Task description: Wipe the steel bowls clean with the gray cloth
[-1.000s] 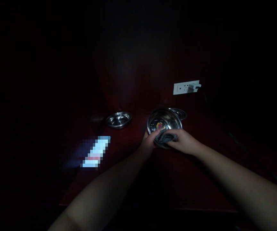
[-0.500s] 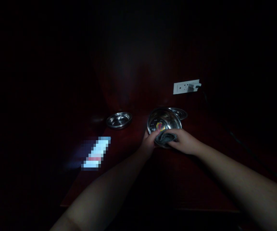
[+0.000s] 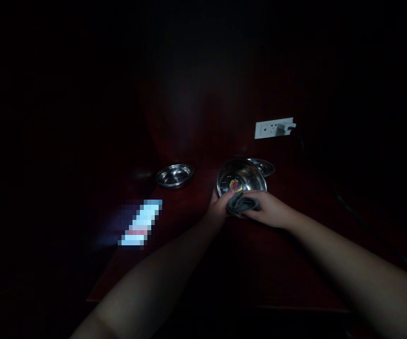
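A shiny steel bowl (image 3: pixel 251 176) with a yellow and red sticker (image 3: pixel 235 185) inside is tilted towards me over the dark red table. My left hand (image 3: pixel 220 207) grips its near left side, the thumb over the rim and the other fingers hidden behind. Bunched at the near rim is a dark grey cloth (image 3: pixel 243 202). My right hand (image 3: pixel 269 207) is closed around that cloth and presses it against the bowl; some of its fingertips are hidden. Partly behind the bowl lies a round steel dish or lid (image 3: pixel 265 166).
A shallow steel dish (image 3: pixel 175 176) sits on the table (image 3: pixel 295 273) to the left. Nearer me lies a bright, pixel-blurred rectangle (image 3: pixel 142 223). On the back wall is a white socket (image 3: pixel 273 128) with a plug in it, and a dark cable (image 3: pixel 352 209) runs down the right side.
Both hands stay at the bowl with almost no movement. The cloth and my right hand have shifted very slightly at the near rim.
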The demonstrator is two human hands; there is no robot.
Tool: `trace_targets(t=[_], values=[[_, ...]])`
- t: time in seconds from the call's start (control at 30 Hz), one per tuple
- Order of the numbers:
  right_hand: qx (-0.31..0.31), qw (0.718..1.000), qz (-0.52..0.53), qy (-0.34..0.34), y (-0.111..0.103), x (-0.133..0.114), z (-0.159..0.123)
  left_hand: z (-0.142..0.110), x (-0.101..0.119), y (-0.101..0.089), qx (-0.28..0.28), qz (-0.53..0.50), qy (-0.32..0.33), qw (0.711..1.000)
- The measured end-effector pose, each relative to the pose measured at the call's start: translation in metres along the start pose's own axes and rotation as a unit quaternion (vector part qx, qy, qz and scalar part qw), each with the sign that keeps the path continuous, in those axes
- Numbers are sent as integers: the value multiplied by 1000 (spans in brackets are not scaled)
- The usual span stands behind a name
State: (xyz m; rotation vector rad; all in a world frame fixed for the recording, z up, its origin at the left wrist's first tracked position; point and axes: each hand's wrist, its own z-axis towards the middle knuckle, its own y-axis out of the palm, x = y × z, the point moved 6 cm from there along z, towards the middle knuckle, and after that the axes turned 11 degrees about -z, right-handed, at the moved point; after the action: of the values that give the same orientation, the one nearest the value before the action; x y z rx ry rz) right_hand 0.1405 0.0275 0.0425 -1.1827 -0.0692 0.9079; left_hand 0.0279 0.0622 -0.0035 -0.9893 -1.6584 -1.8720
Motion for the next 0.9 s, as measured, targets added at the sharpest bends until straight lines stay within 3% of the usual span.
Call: trace_targets(t=[0.27, 0.47, 0.6, 0.9], values=[[8, 1000, 2, 19, 0, 2, -2, 2, -1, -3, -9, -11, -6, 1000], [80, 996, -5, 31, -9, 4, -3, -5, 1, 8, -93, -53, -38, 993], [114, 993, 11, 32, -12, 6, -4, -10, 1, 13, -116, -60, -41, 991], [50, 997, 48, 31, -3, 6, -1, -7, -11, 12, -101, -82, -111, 985]])
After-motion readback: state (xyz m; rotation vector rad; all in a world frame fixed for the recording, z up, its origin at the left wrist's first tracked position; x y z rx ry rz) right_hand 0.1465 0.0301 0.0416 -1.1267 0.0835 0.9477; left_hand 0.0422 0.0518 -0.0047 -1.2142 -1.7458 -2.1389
